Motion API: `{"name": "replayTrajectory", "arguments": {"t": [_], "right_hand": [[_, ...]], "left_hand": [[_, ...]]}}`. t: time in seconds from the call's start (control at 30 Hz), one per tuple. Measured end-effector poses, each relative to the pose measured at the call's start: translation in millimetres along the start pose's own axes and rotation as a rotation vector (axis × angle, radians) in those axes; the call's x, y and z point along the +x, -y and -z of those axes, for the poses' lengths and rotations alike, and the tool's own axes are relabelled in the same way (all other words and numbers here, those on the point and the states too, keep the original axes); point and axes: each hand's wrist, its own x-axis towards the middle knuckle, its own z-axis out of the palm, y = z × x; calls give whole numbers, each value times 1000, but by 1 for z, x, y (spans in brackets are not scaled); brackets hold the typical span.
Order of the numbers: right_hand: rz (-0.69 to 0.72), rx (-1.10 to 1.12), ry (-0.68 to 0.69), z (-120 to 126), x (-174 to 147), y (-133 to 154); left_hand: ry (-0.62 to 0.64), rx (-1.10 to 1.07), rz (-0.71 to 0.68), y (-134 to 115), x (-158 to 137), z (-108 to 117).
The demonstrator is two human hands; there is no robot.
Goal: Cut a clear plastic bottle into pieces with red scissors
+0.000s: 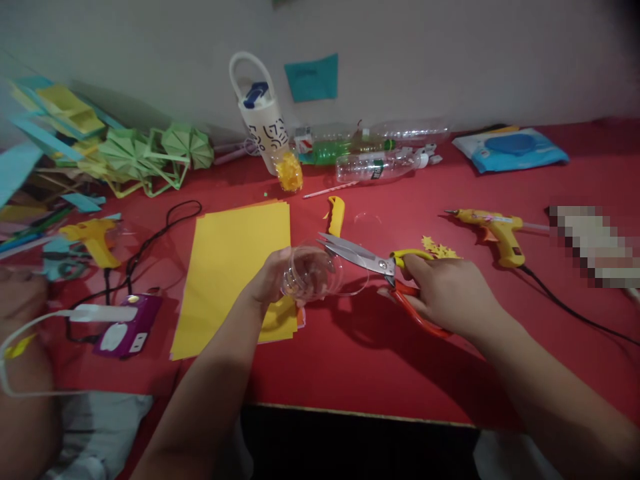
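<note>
My left hand [275, 277] is wrapped round a clear plastic bottle piece [306, 270], its round open end facing right. A thin clear strip curls from its rim toward the right. In my right hand [445, 287] is a pair of scissors [363, 255] with yellow and red handles. The blades are slightly apart and point left, over the upper edge of the plastic piece; whether they touch it I cannot tell. Beneath my left hand lies a stack of yellow paper [230, 260]. Behind the blades rests a yellow-handled cutter [336, 215]. Small yellow paper stars [440, 249] lie behind my right hand.
Yellow glue guns lie at right [493, 230] and left [95, 240], with cords. A purple power strip [127, 327] sits at left, near another person's arm [25, 373]. Along the wall are a white tumbler [265, 127], plastic bottles [380, 163], wipes [510, 148] and paper crafts [135, 153].
</note>
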Motion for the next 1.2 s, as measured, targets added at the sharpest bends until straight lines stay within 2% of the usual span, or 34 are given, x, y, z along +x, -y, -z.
{"name": "replayTrajectory", "arguments": {"t": [0.2, 0.37, 0.53, 0.6, 0.7, 0.8, 0.93, 1.07, 1.2], "right_hand": [[18, 62, -57, -1, 0, -3], [6, 102, -119, -4, 2, -5], [-173, 295, 5, -3, 6, 0], [-246, 360, 45, -3, 7, 2], [-294, 561, 110, -8, 9, 4], [-326, 915, 227, -14, 10, 3], [-262, 1260, 339, -16, 9, 2], [-174, 1291, 316, -15, 8, 3], [-233, 1193, 274, -14, 7, 6]], "left_hand": [[71, -6, -3, 2, -1, 5], [61, -20, -9, 6, 0, 3], [-33, -108, -74, 9, 7, 4], [-34, -143, -88, 8, 8, 4], [-68, -194, -114, 5, 9, -1], [-149, -227, -145, 2, 9, -7], [-196, -245, -169, 1, 9, -9], [-202, -231, -187, 2, 7, -8], [-235, -126, -235, 4, 7, -8]]}}
